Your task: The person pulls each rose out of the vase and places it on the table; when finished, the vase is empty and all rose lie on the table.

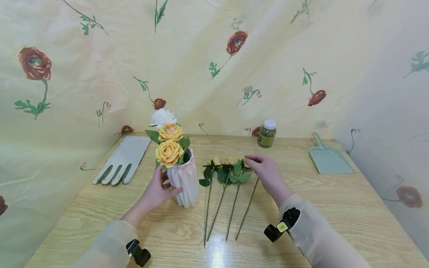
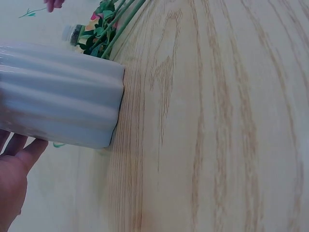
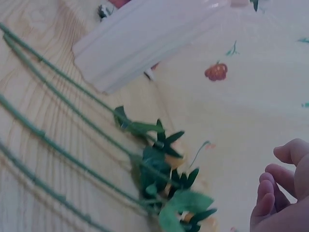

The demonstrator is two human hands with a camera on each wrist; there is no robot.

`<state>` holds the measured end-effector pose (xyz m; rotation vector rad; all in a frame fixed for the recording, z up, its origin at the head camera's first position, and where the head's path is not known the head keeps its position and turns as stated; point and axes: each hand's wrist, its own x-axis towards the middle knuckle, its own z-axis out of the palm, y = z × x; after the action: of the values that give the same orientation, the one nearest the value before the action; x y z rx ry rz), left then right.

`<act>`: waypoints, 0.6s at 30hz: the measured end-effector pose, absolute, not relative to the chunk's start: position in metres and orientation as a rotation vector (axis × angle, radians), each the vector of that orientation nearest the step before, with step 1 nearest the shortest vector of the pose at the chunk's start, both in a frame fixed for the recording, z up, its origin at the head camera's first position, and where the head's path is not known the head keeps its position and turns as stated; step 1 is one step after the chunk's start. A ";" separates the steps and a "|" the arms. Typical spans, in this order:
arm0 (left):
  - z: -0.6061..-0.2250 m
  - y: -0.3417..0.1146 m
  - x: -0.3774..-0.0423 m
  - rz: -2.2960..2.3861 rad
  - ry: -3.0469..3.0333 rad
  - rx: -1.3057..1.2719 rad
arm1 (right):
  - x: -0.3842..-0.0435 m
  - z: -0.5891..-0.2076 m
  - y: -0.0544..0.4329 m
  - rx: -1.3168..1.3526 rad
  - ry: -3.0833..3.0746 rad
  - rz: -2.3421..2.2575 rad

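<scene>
My left hand [image 1: 163, 189] holds a pale ribbed vase [image 1: 185, 182] at its left side, thumb across the front. In the left wrist view the vase [image 2: 63, 92] stands with its base at the tabletop, fingers [image 2: 31, 152] against its side. From its mouth rise two yellow roses [image 1: 169, 152] and a white rose [image 1: 163, 118]. Several yellow artificial roses [image 1: 231, 160] lie beside it, stems pointing toward me. My right hand [image 1: 264, 171] hovers over the rightmost bloom. In the right wrist view its loosely bent fingers [image 3: 270, 188] have nothing between them.
A white glove with grey-green fingertips [image 1: 124, 158] lies on the left of the wooden table [image 1: 301, 238]. A white-capped jar [image 1: 267, 134] stands at the back, and a pale green dustpan [image 1: 330, 160] lies at the right. Flower-patterned cloth [image 1: 187, 56] hangs behind.
</scene>
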<state>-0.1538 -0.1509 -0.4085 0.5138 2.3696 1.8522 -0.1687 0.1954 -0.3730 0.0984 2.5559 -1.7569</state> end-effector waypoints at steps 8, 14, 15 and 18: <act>-0.408 -0.151 -0.154 1.852 2.365 0.533 | -0.166 -0.342 0.164 -0.011 2.490 -1.811; -0.408 -0.151 -0.154 1.853 2.368 0.536 | -0.159 -0.326 0.144 -0.129 2.481 -1.860; -0.408 -0.151 -0.154 1.853 2.367 0.532 | -0.158 -0.323 0.141 -0.150 2.485 -1.861; -0.408 -0.151 -0.154 1.850 2.366 0.522 | -0.156 -0.319 0.134 -0.182 2.478 -1.867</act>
<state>-0.1541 -0.1510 -0.4076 0.5221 2.3655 1.8497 -0.1563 0.1339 -0.3189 -0.1820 2.4781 -1.8673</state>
